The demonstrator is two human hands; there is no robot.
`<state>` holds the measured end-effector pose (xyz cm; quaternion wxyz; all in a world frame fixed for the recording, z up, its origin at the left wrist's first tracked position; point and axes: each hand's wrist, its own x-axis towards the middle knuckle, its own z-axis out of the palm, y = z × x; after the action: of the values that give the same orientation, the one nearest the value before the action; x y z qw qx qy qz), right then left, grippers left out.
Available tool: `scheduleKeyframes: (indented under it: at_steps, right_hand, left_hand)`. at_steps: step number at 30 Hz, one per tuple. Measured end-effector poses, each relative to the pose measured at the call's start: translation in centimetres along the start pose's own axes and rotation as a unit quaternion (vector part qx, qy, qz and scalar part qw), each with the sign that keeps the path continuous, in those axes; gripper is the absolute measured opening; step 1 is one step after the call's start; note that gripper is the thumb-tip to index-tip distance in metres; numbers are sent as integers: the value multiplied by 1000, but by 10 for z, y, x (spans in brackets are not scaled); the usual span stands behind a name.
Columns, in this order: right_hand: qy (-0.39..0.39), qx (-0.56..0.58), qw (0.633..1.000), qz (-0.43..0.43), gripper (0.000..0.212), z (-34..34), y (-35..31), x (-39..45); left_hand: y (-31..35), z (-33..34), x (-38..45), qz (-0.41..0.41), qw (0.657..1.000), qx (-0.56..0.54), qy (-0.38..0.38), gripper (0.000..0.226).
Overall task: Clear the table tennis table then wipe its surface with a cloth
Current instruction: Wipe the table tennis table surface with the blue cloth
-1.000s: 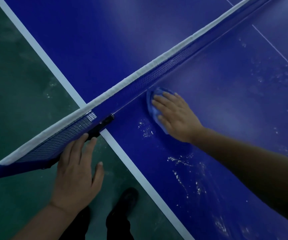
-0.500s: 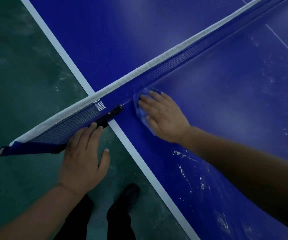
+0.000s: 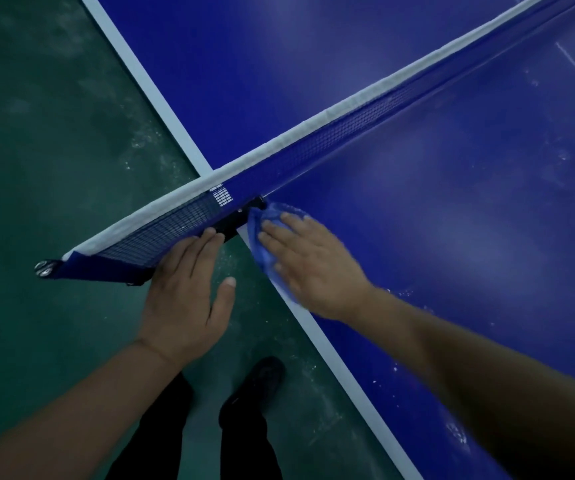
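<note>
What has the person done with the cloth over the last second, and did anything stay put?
The right hand, pressed flat on the blue cloth, slid it along the base of the net toward the table side edge; the cloth now reaches the white edge line by the net clamp. The left hand stayed by the overhanging net end, fingers straight. White specks remain on the table.

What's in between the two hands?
In the head view, the left hand and the right hand have mostly bare green floor showing between them, plus the table's white edge line and the near edge of the blue cloth under the right hand.
</note>
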<state>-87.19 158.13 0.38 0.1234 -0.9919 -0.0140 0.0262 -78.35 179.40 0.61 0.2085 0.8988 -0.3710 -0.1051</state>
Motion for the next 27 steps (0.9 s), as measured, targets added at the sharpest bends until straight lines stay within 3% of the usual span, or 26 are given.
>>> scheduleKeyframes:
  at_steps: [2,5,6,9,12,16,20,23,27]
  right_hand:
    - [22,7,995,93,43,-12,32,0]
    - [67,-16,950,305,49,-22,47,13]
    - [68,-34,951,300,48,-16,32,19]
    - [40,-17,989,142,45,3,-21,19]
    - [16,-9,998,56,47,2,-14,0]
    - [65,-4,965,253,47,-6,11,5]
    - [29,-18,995,94,43,16,-36,22]
    - [56,-6,998,16,42,17,-26,15]
    - [21,-18,996,-90,43,13,-10,11]
  left_hand:
    - [-1,-1,1,4,1000,-3,-4,64]
    - [-2,-3,-1,1,1000,-5,-11,64]
    - [-2,-3,-1,-4,1000,-7,-13,65]
    - [0,-4,-1,-12,1000,-12,-18,66]
    - [0,-5,0,-11,1000,-17,-18,66]
    - [1,-7,0,-19,999,-26,-26,67]
    - [-2,-7,0,-11,999,-21,-29,67]
    - [-2,-6,0,-13,999,-21,-22,67]
    - [-1,-3,-1,-7,1000,-15,-12,66]
